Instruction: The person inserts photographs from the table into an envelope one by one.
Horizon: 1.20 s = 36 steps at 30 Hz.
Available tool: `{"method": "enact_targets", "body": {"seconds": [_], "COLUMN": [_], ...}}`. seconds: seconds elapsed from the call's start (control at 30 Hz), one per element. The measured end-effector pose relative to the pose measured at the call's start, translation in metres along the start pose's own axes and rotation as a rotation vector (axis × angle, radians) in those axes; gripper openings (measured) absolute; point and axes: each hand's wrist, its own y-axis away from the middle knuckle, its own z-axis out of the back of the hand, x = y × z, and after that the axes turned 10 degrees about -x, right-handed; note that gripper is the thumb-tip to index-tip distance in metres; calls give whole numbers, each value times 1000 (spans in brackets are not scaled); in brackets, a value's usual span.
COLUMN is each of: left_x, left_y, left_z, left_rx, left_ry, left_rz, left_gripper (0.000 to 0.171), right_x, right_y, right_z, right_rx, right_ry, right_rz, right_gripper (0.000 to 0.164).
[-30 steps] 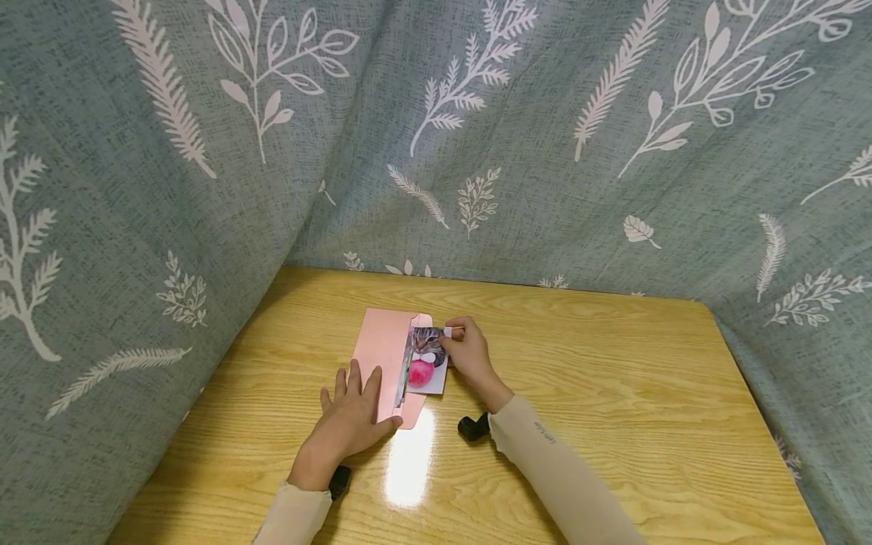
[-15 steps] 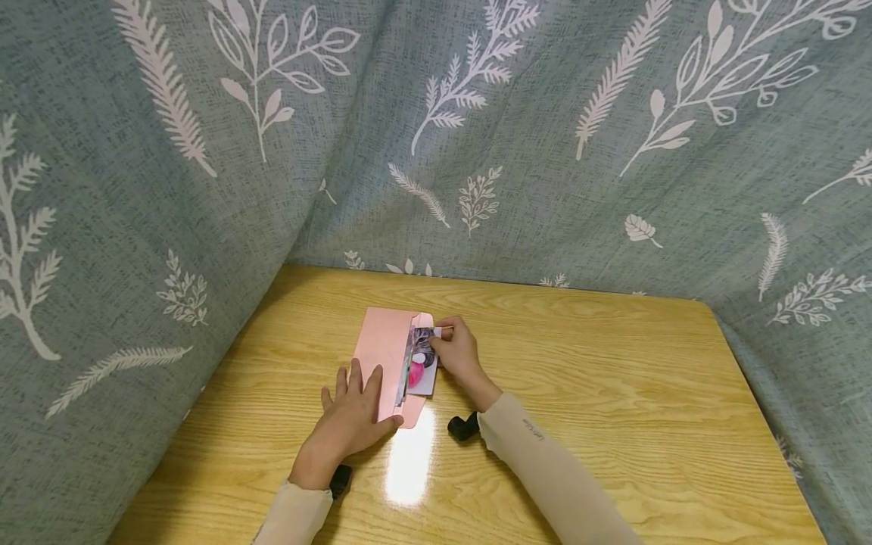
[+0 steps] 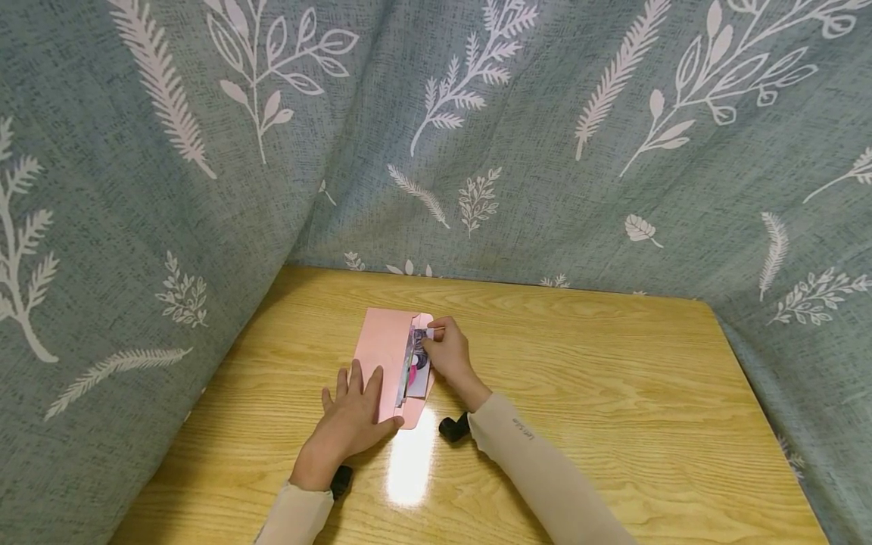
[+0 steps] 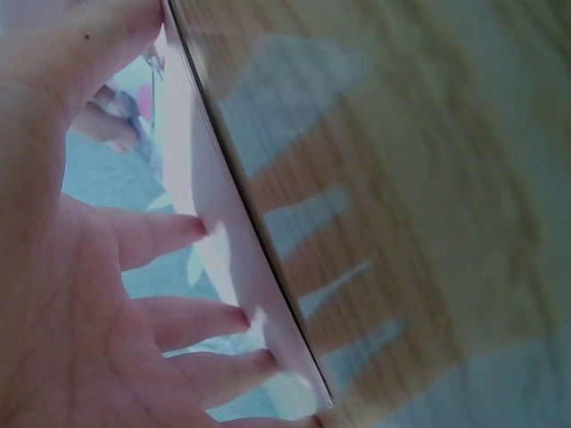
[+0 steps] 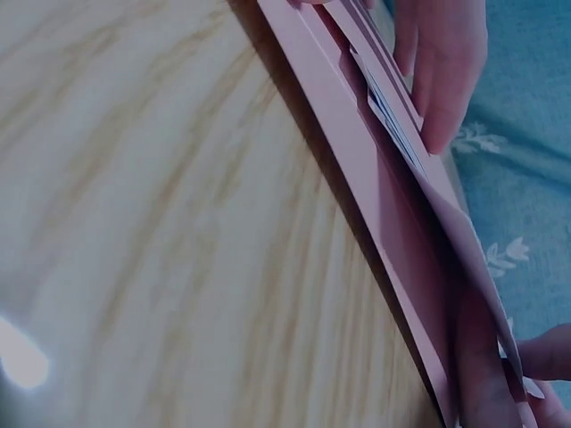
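A pink envelope (image 3: 383, 333) lies on the table with its flap folded out to the right. My left hand (image 3: 349, 425) rests on it with fingers spread; in the left wrist view the fingertips press its face (image 4: 227, 241). Between thumb and fingers, my right hand (image 3: 451, 354) pinches a photo (image 3: 418, 384) showing a grey cat and something pink. The photo's left part sits inside the envelope's mouth. Edges of other cards (image 5: 393, 120) show in the opening in the right wrist view. My right fingers hide the photo's upper right corner.
The wooden table (image 3: 599, 378) stretches to the right of the envelope. A patterned blue-green curtain (image 3: 518, 151) hangs behind it and at both sides. Black wrist devices (image 3: 454, 428) sit by the cuffs, and a bright light reflection lies on the tabletop.
My right hand has moved left, sliding the cat photo further into the envelope, so less of the picture shows. The left hand and the envelope have stayed in place.
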Motion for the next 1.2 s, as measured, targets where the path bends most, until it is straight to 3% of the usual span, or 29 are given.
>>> {"method": "enact_targets", "body": {"seconds": [0.47, 0.8, 1.2], "left_x": [-2, -2, -3], "left_y": [1, 2, 0], "left_z": [-1, 2, 0], "left_rx": [9, 7, 9], "left_ry": [-4, 4, 16], "left_rz": [5, 13, 19], "left_gripper": [96, 95, 96], "right_x": [1, -4, -8], "right_y": [1, 14, 35], "right_z": [6, 28, 41], "right_rx": [32, 140, 227], "right_ry": [65, -185, -248], "right_rz": [18, -92, -110], "right_gripper": [26, 32, 34]}}
